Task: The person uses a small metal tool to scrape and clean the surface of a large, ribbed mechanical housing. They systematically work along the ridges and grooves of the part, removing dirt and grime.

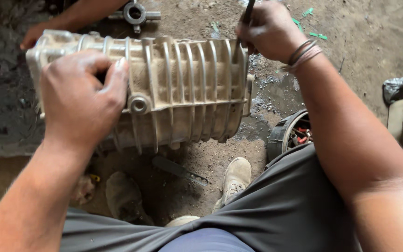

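Clearly, landmark: a ribbed aluminium casing point(178, 88), dusty and finned, lies on its side on the dirt floor point(360, 46) just ahead of the person's knees.
Left hand: the left hand point(82, 100) sits on the near left end of the casing, fingers curled together and clamped over its rim, thumb tucked by a round boss.
Right hand: the right hand point(269, 30) hovers at the casing's far right corner, fingers pinched shut on a thin dark rod-like tool point(247, 14) that points down at the end flange.
Step in hand: by my judgement, the casing is being steadied while the tool works at its right end face.
Next move calls for: a firm left grip so the casing does not roll, and a fine, steady tool tip at the flange edge.
Arm pose: both forearms reach forward, the right wrist bent down, cord bracelets point(304, 53) on it.
Other person: another hand point(36, 33) touches the casing's far left end.
Nearby: a flat dark blade point(179, 170) lies below the casing; a black round housing point(288, 135) stands right of it; a metal fitting point(135, 13) lies beyond.
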